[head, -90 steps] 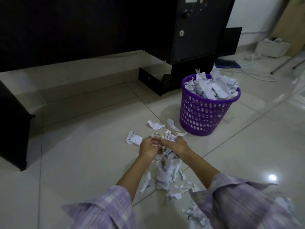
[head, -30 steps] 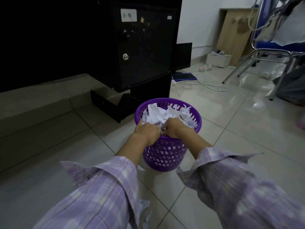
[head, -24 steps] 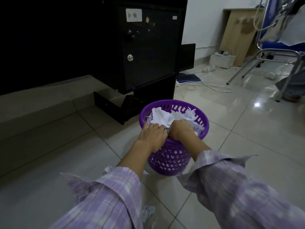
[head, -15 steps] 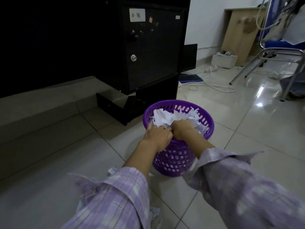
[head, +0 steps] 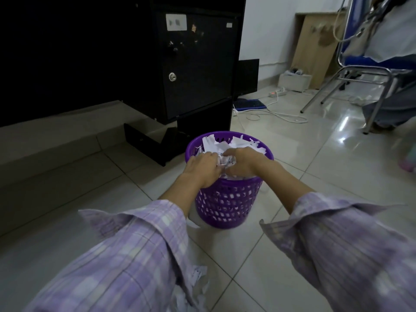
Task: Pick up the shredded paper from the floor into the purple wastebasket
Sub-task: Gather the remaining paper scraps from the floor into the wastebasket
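Both hands are over the purple wastebasket [head: 227,199], which stands on the tiled floor [head: 315,167] just in front of the black cabinet [head: 195,64]. The left hand [head: 201,168] and the right hand [head: 243,162] lie knuckles up, close together, with a crumpled bunch of shredded paper [head: 226,160] between them. The fingers of both hands curl around this bunch, so each hand is holding paper, not empty.

The basket is already filled to the rim, and white strips [head: 227,141] stick up above it on the far side. The step now, I think, is to put this bunch in and make it stay.

To do it well, the 2 hands should press the bunch down into the middle of the heap, not only drop it on top, because loose strips on a full basket will slide over the edge easily. Pressing straight down is better than pushing forward: the basket looks light and could tip or slide on the glossy tiles. The fingers should open only when the bunch is under the rim.

More scraps [head: 198,287] lie on the floor near the left sleeve [head: 126,255], so the task is not finished.
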Tool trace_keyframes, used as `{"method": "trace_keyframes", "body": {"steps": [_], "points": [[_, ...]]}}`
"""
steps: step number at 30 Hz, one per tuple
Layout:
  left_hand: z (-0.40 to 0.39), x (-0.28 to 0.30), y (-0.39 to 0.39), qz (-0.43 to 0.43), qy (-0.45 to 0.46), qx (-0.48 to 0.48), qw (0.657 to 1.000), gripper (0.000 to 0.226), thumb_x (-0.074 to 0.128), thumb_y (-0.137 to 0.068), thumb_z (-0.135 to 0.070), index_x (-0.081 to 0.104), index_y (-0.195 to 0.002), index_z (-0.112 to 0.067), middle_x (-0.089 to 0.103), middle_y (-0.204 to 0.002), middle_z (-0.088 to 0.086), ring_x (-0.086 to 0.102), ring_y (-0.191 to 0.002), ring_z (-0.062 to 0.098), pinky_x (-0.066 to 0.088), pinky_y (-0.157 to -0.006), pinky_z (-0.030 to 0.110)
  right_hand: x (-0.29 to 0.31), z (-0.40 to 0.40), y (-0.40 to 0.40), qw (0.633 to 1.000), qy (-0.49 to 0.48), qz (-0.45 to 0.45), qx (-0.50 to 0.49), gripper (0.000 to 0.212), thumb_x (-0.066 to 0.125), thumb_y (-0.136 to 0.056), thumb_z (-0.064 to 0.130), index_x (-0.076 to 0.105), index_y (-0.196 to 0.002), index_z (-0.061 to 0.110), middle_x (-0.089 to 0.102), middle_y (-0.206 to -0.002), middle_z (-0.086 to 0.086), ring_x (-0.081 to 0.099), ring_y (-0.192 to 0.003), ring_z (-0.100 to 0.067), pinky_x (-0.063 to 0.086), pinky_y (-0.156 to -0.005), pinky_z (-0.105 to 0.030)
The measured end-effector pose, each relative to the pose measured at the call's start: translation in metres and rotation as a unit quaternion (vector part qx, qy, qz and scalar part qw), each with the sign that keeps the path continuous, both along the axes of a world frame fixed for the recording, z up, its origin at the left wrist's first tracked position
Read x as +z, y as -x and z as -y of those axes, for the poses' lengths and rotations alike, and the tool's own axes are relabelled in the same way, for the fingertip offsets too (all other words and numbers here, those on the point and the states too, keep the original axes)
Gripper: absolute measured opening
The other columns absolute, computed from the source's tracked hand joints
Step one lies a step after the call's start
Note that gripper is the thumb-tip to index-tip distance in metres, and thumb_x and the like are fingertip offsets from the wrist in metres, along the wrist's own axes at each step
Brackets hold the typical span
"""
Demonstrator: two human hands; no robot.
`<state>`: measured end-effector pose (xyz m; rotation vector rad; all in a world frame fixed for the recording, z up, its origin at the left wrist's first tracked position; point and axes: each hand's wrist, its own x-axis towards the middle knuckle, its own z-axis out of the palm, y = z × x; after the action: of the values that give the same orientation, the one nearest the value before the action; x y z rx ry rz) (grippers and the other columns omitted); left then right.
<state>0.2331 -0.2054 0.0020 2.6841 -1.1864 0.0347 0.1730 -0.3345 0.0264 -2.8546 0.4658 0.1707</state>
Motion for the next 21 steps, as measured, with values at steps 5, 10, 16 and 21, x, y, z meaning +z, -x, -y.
{"method": "trace_keyframes", "body": {"steps": [5, 10, 16, 21], "points": [[-0.008, 0.020, 0.005, -0.015, 0.026, 0.028, 0.999, 0.051, 0.052, -0.091, -0.041, 0.042, -0.130, -0.010, 0.049, -0.133, 0.010, 0.047, -0.122, 0.029, 0.040, -0.092, 0.040, 0.019, -0.009, 0.013, 0.999, 0.027, 0.033, 0.010, 0.069, 0.057, -0.088, 0.049, 0.029, -0.149, 0.028, 0.024, -0.157, -0.007, 0.026, -0.143, -0.030, 0.028, -0.112, -0.046], [-0.021, 0.042, 0.016, 0.006, 0.040, 0.023, 0.999, 0.047, 0.051, -0.092, -0.038, 0.045, -0.130, -0.011, 0.049, -0.130, 0.010, 0.048, -0.120, 0.029, 0.040, -0.092, 0.040, 0.030, -0.013, 0.028, 0.995, 0.047, 0.085, -0.014, 0.065, 0.058, -0.088, 0.044, 0.034, -0.146, 0.029, 0.025, -0.154, -0.006, 0.040, -0.134, -0.030, 0.039, -0.106, -0.045], [-0.042, 0.051, 0.037, 0.061, 0.096, 0.024, 0.993, 0.030, 0.044, -0.096, -0.028, 0.056, -0.115, -0.008, 0.055, -0.116, 0.009, 0.055, -0.103, 0.027, 0.043, -0.080, 0.035, 0.038, -0.029, 0.049, 0.991, 0.049, 0.120, -0.020, 0.055, 0.060, -0.089, 0.040, 0.045, -0.139, 0.024, 0.040, -0.141, -0.009, 0.050, -0.122, -0.030, 0.044, -0.096, -0.042], [-0.067, 0.045, 0.061, 0.050, 0.111, 0.029, 0.992, 0.025, 0.045, -0.094, -0.022, 0.061, -0.106, -0.007, 0.061, -0.109, 0.009, 0.059, -0.095, 0.028, 0.046, -0.074, 0.035, 0.034, -0.051, 0.072, 0.985, 0.011, 0.169, -0.011, 0.032, 0.057, -0.090, 0.026, 0.064, -0.120, 0.020, 0.055, -0.130, -0.007, 0.054, -0.116, -0.027, 0.047, -0.095, -0.040]]}}
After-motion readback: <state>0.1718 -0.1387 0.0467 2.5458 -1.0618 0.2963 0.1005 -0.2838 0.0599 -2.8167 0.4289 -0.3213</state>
